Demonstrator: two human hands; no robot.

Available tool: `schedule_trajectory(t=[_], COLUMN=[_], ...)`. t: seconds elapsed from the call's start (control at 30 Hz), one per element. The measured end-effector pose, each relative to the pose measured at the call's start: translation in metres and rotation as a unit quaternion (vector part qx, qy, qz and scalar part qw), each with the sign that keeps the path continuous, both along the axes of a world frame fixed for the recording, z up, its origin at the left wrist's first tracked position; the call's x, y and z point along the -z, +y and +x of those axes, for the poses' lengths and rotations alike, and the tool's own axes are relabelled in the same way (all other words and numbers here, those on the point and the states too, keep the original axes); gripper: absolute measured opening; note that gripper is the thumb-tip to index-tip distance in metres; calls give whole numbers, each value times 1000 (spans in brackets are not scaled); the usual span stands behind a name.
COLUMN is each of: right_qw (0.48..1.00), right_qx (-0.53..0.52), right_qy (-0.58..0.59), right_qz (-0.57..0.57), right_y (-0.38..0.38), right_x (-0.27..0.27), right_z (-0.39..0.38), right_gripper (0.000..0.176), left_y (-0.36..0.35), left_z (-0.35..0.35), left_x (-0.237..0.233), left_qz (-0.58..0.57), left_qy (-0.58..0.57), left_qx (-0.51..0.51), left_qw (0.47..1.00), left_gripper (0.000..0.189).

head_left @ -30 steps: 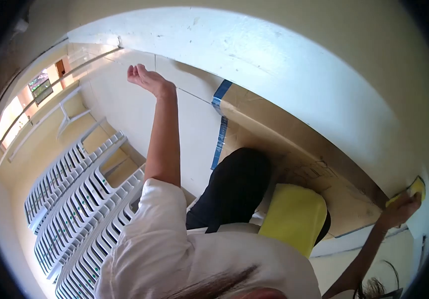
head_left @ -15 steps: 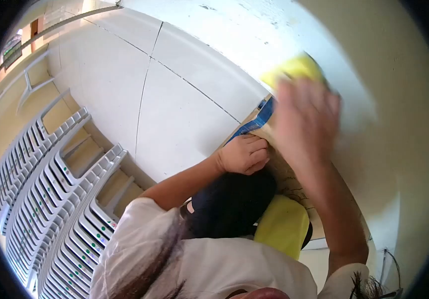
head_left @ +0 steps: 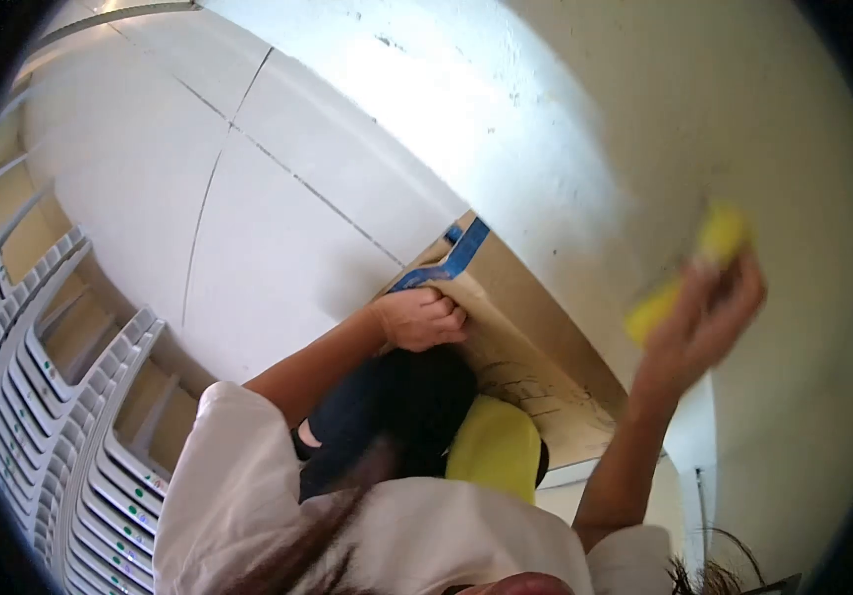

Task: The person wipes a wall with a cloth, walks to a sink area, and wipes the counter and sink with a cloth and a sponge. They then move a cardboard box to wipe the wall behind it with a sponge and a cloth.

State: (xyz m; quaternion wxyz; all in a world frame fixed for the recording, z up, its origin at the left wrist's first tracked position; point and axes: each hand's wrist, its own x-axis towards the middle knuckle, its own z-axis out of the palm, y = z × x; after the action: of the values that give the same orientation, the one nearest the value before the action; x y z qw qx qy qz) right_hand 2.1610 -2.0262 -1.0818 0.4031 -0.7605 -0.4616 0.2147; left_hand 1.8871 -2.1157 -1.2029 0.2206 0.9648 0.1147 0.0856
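Note:
At the right, my right hand (head_left: pixel 699 322) is closed on a yellow sponge or cloth (head_left: pixel 724 234), which is blurred and lies over or against the pale wall (head_left: pixel 585 178). My left hand (head_left: pixel 420 318) is closed at the edge of a brown cardboard piece (head_left: pixel 515 307) with blue tape (head_left: pixel 464 250) along its end. Its fingers are curled beside the tape, above my dark-clothed knee. The cardboard runs along the foot of the wall and has dark marks on it.
Stacked grey plastic chairs (head_left: pixel 40 416) stand at the left. White floor tiles (head_left: pixel 287 228) stretch between them and the wall. A bright yellow object (head_left: pixel 494 446) is beside my knee. A thin dark wire curves at the lower right.
My right hand has moved right and down along the wall with the yellow item. My left hand stays at the cardboard edge. The view has shifted, and more cardboard shows.

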Motion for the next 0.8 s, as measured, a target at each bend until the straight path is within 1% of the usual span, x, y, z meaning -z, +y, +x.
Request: schedule_trajectory(t=[0.03,0.07,0.1,0.13,0.17,0.2,0.23,0.27,0.3,0.33,0.37,0.4,0.43,0.47,0.53,0.57,0.6,0.63,0.67,0.7,0.73,0.77,0.8], right_qw=[993,973,967,973,977,961,925,952,959,939,942,964,977,981,979,973,965,949,940,983,983,957,921], right_qx=[15,56,26,107,156,70,14,6,-19,1,-84,-80,-68,-69,-75,-76,-71,-56,-28,61,117,150,186], right_qy=[-98,-160,-234,-157,-90,-260,-374,-301,-282,-344,-272,-232,-200,-178,-160,-166,-189,-242,-282,-136,-139,-244,-329], right_qz=[-57,-156,-99,-134,-114,-61,-62,-55,-34,11,-176,-105,-18,33,103,140,170,195,188,104,12,-47,-95], right_y=[-24,-45,-58,-68,-53,-31,7,56,99,140,184,218,231,239,236,225,205,180,153,118,86,51,45], right_x=[1,8,23,34,45,61,63,56,51,57,47,47,47,51,34,24,15,17,13,11,9,30,25], right_z=[31,52,62,59,34,4,-29,-71,-109,-148,-181,-212,-224,-228,-200,-172,-139,-98,-48,-9,29,80,81], right_gripper=[33,32,31,31,31,33,36,35,34,30,22,22,23,23,24,25,26,27,27,32,35,33,31], left_y=[3,5,4,3,3,5,8,7,-3,-3,-3,-2,-12,-23,-18,-14,-12,-10,-6,-1,3,6,7], left_z=[1,2,2,0,1,3,5,5,1,3,6,7,5,0,-1,-1,0,1,3,5,6,7,6], left_x=[-1,-1,-2,0,2,3,2,1,4,5,6,8,16,23,19,15,11,7,3,-1,-3,-2,-3], left_qz=[10,21,25,27,27,30,12,-7,-31,-31,-20,-7,-158,-155,-111,-88,-68,-48,-47,-45,-41,-37,-30], left_qy=[5,10,-9,-9,-9,-26,-20,-13,53,42,52,62,74,65,58,56,54,52,45,48,52,49,21], left_qx=[14,30,24,21,19,18,12,6,37,34,39,46,43,46,37,31,26,19,19,29,38,39,22], left_qw=[1000,999,999,999,999,999,1000,1000,997,998,998,997,984,985,991,994,996,997,998,997,997,997,999], left_gripper=[32,32,32,31,30,30,24,17,28,28,33,39,47,47,40,37,34,31,31,29,28,28,28])
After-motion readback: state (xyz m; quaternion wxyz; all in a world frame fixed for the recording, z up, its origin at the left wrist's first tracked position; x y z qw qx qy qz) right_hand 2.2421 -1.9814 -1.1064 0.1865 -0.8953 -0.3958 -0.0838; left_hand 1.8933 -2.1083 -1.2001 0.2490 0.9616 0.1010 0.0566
